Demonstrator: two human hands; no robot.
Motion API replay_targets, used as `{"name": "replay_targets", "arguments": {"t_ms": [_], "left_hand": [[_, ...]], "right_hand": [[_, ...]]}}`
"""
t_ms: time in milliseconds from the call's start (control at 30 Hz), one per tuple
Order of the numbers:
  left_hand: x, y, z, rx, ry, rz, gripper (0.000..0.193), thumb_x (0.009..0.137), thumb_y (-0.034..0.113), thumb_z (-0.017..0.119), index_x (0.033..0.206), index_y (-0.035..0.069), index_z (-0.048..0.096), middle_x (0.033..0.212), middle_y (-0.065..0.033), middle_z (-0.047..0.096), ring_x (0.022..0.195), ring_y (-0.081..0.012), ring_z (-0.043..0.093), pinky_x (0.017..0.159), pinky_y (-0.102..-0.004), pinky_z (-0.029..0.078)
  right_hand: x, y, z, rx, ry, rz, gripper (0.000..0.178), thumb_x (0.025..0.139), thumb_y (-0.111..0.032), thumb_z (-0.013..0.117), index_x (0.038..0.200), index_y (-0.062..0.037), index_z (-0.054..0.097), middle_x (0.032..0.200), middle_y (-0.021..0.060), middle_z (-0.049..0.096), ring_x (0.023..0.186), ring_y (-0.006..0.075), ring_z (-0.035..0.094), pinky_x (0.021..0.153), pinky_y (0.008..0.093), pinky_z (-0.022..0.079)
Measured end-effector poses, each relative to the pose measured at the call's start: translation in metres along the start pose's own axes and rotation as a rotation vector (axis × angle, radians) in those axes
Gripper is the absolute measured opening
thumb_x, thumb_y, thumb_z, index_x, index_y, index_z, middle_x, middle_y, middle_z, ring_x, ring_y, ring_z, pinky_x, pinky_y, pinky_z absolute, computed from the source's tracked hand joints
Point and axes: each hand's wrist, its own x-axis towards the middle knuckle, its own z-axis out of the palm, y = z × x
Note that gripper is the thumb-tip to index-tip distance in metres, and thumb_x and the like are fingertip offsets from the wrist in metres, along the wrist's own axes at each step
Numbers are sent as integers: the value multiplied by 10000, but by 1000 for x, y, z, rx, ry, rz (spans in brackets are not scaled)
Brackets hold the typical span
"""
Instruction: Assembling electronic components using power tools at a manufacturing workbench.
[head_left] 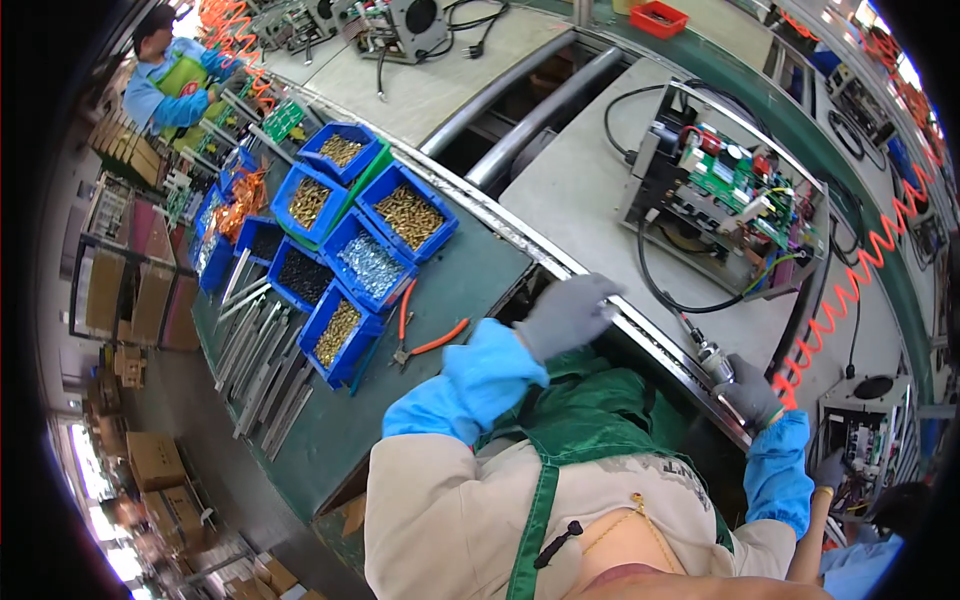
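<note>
Working from afar, I have the gloved right hand [752, 393] clamped around a silver power driver [713, 362] beside the metal rail [655, 344], near an opened machine [728, 185]; the left hand [570, 316] is blurred at the rail, and I cannot tell if it grips anything. I judge the driver stiff, moderately heavy and smooth, best held round its body, the red coiled hose [826, 311] likely to tug.

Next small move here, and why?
Probably send the left hand to the nearest blue bin for a brass-coloured fastener: the right hand grips the driver, the left, though blurred, shows nothing held, and the open unit stands beyond the rail.
</note>
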Motion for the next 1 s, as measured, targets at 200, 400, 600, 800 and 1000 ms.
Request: {"name": "replay_targets", "arguments": {"t_ms": [200,400,600,800,1000], "left_hand": [[-40,-95,-165,992,369,-442,164,800,137,563,926,96,661,935,-92,663,889,-283,631,755,-385,521],[-20,-118,-211,1104,-208,-854,265,860,214,555,1084,142,675,1085,-71,681,1058,-270,622,957,-419,406],[-23,-130,-221,909,-172,-871,235,866,300,586,1064,237,696,1045,-72,694,1003,-272,646,937,-398,415],[-32,-128,-212,998,309,-606,268,859,352,619,1064,194,689,1024,-72,693,932,-296,644,847,-382,490],[-8,-42,-132,-585,317,-486,231,911,161,593,1098,38,649,983,-53,653,781,-63,567,678,-209,474]], "right_hand": [[-24,-51,41,1346,-384,178,711,728,-552,700,1227,-85,505,800,92,627,586,183,615,618,369,578],[-19,-88,54,1452,-429,102,791,716,-506,724,1303,-78,414,804,106,625,571,176,628,641,374,585],[-20,-115,57,1429,-354,16,834,677,-494,736,1308,-66,400,779,102,590,558,174,602,601,351,573],[-21,-137,46,1194,-364,26,1169,538,-535,769,1480,-102,228,1035,102,545,681,166,599,573,317,552],[-21,-146,42,1070,-380,-60,1165,589,7,712,1534,-139,45,1210,91,495,835,157,551,748,288,474]]}}
